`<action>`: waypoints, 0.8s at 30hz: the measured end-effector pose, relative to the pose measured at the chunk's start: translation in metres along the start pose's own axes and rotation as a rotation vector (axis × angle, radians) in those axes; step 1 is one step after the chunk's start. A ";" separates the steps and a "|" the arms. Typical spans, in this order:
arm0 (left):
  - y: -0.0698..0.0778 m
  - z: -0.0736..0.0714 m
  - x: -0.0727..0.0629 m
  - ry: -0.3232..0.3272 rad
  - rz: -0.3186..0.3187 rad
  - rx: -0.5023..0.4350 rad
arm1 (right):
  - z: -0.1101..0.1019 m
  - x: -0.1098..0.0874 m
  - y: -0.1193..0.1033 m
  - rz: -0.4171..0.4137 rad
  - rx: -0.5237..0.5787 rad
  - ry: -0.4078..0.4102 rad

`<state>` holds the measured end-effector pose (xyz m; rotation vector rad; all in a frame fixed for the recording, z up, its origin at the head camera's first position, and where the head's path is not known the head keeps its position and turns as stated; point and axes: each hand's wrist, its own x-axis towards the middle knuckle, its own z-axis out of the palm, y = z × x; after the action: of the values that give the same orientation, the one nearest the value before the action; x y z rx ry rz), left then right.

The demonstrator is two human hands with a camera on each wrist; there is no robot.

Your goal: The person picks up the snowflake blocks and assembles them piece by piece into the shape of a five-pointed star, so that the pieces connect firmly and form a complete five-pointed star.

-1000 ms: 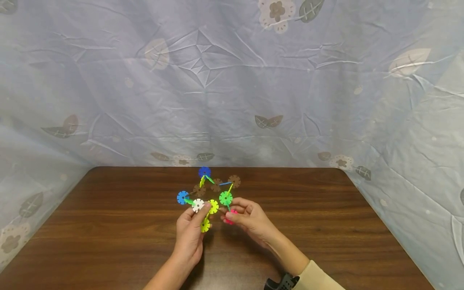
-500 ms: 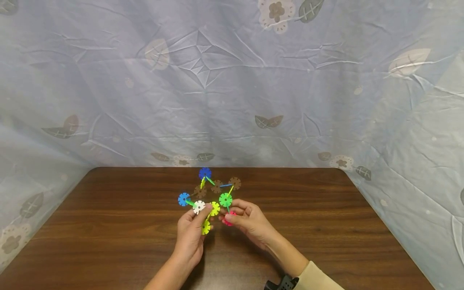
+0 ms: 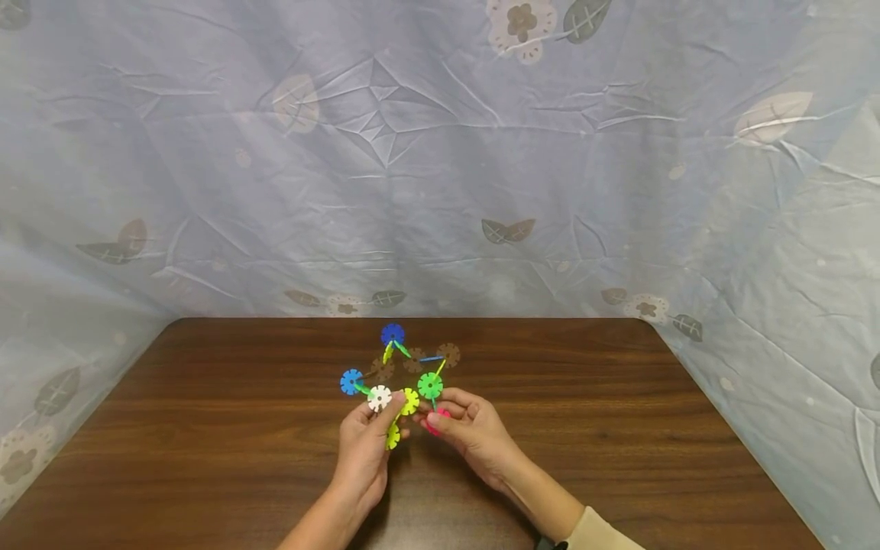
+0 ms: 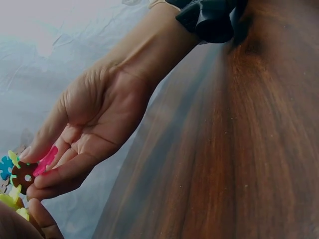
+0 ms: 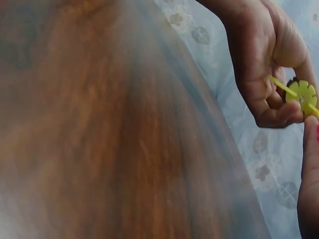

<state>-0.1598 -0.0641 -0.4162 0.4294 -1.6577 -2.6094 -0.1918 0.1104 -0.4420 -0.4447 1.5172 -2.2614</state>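
Observation:
Notched plastic snowflake discs are joined in a star-like ring, held up in both hands in the head view. At its far point is a dark blue disc [image 3: 393, 334], with a light blue disc [image 3: 351, 382] at the left. My left hand [image 3: 363, 451] pinches the near left part, its thumb between a white disc [image 3: 379, 398] and a yellow disc [image 3: 410, 401]. Another yellow disc [image 3: 393, 437] sticks out below that thumb. My right hand [image 3: 481, 439] pinches a pink disc [image 3: 438, 422], which hangs below a green disc [image 3: 430, 385]. A brown disc [image 4: 25, 177] shows by the right fingertips in the left wrist view.
The brown wooden table [image 3: 206, 443] lies under both hands. A pale patterned curtain [image 3: 440, 153] encloses its back and sides. Brown discs [image 3: 448, 354] of the ring blend with the tabletop. A black strap device [image 4: 209, 20] sits on the right wrist.
Both hands and the disc ring have shifted slightly down and to the right in the head view. Both grips look the same.

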 end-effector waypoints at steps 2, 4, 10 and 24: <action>-0.001 0.000 0.000 -0.009 0.003 -0.007 | 0.001 -0.001 0.001 -0.004 0.004 0.015; -0.002 0.000 0.000 -0.022 0.007 -0.012 | 0.001 -0.001 0.002 -0.007 0.002 0.026; 0.001 0.001 0.002 -0.054 0.004 0.021 | 0.001 -0.001 0.003 -0.005 0.005 0.018; 0.006 -0.012 0.005 -0.159 -0.101 0.220 | -0.002 -0.003 0.002 0.067 0.018 0.039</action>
<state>-0.1626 -0.0777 -0.4171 0.3261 -2.0371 -2.6010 -0.1894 0.1123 -0.4450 -0.3416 1.5073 -2.2428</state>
